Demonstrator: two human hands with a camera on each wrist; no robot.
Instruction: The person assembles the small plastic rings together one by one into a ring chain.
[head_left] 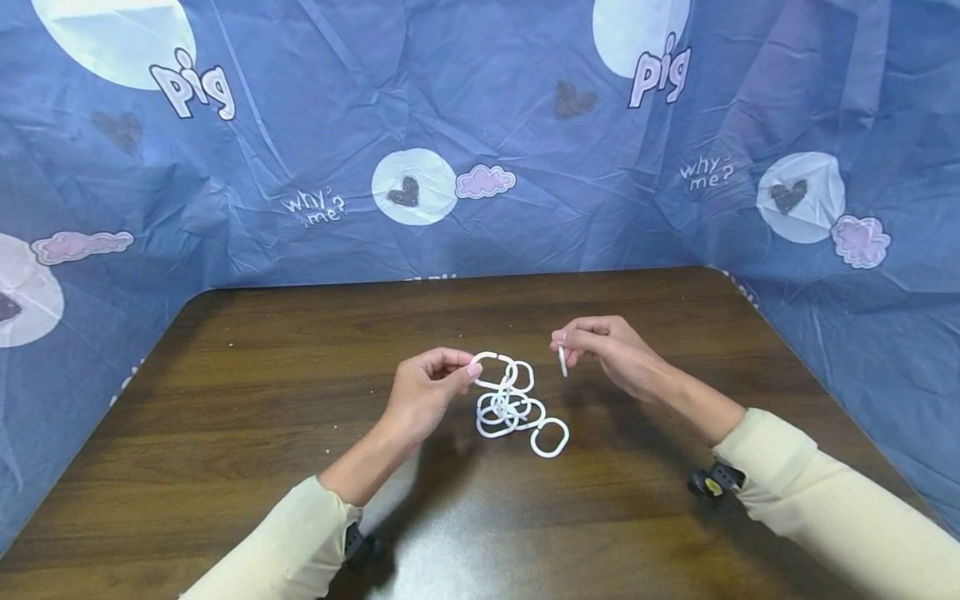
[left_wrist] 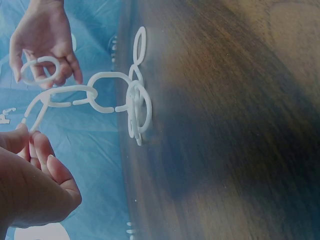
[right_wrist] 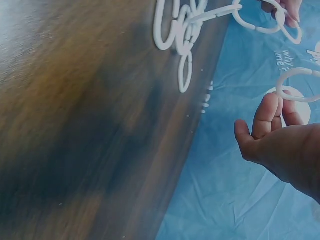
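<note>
A blue printed cloth (head_left: 525, 237) hangs behind the brown desk (head_left: 300, 350). The left hand (head_left: 429, 390) has its fingers pinching one end of a white chain (left_wrist: 109, 75), other links lying on the desk; the right hand (head_left: 613, 354), fingers pinching too, holds a loose white ring (head_left: 563, 362) nearby.

Left hand (head_left: 427, 387), left of the head view's centre, and right hand (head_left: 611, 354), right of it, pinch; forearms (head_left: 367, 467) slant in from below.
</note>
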